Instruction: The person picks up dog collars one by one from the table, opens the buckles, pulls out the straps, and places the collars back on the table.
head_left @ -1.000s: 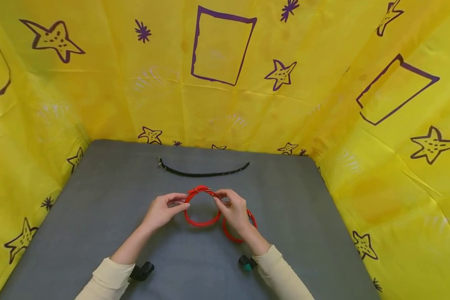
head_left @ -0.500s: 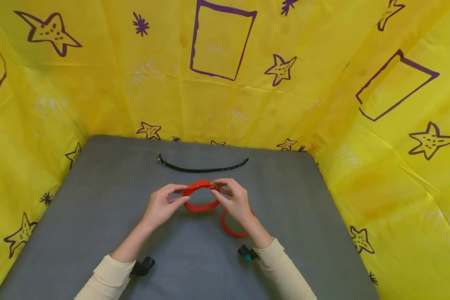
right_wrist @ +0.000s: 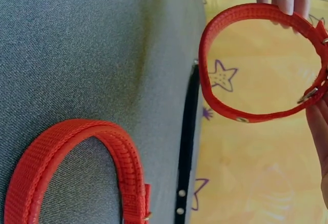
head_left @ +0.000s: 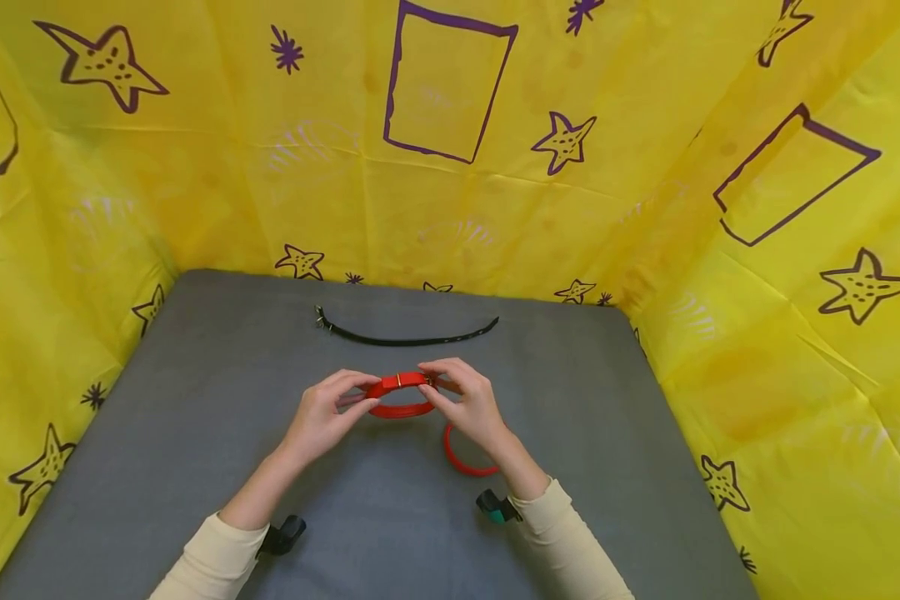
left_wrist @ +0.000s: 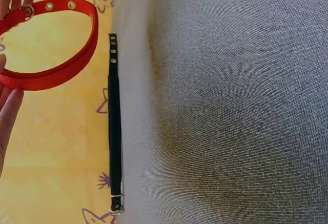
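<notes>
A red buckled collar (head_left: 401, 411), closed into a loop, is held above the table between both hands. My left hand (head_left: 321, 417) pinches its left side between thumb and fingers. On the opposite side, by the metal buckle, my right hand (head_left: 471, 404) pinches the band. Eyelets show along this collar (left_wrist: 56, 76) in the left wrist view. A second red collar (head_left: 467, 465), also looped, rests on the table below my right wrist, which partly hides it. Farther back a black collar (head_left: 397, 342) lies stretched out, its buckle at the left end.
The grey table (head_left: 157, 467) reaches back to yellow cloth walls (head_left: 450, 208) with purple drawings, which stand behind and on both sides. A small black camera (head_left: 283, 535) is strapped at the left wrist, another black camera (head_left: 495, 506) at the right.
The held red collar has tilted from facing the head camera to a flatter, nearly edge-on angle, bringing its buckled strap to the front. Both hands still pinch it, slightly higher in view.
</notes>
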{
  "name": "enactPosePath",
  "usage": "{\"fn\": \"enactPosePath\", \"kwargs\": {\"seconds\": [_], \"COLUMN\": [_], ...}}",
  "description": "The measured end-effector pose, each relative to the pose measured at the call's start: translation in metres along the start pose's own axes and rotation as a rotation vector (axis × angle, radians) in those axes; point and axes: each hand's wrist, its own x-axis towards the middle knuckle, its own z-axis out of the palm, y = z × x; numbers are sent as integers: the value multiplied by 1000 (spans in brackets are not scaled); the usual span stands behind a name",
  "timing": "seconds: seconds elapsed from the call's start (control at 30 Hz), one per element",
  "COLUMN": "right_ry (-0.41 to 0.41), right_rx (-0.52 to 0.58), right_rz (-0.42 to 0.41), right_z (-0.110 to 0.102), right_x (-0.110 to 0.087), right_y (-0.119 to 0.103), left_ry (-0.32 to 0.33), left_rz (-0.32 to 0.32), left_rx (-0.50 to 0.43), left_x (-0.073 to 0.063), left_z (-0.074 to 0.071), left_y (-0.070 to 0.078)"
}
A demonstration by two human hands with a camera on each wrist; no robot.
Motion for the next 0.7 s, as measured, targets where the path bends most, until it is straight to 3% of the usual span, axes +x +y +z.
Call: {"fn": "enactPosePath", "kwargs": {"seconds": [0.23, 0.37, 0.7], "right_ry": [-60, -67, -75], "right_rx": [2, -25, -61], "right_rz": [43, 27, 22], "right_z": [1, 2, 12], "right_x": [-5, -5, -22], "right_y": [-4, -4, 31], "left_ry": [-10, -9, -21], "left_rz": [34, 41, 89], "left_rx": [58, 65, 139], "left_x": [-6, -7, -4], "left_z": [0, 1, -2], "left_y": [-1, -2, -3]}}
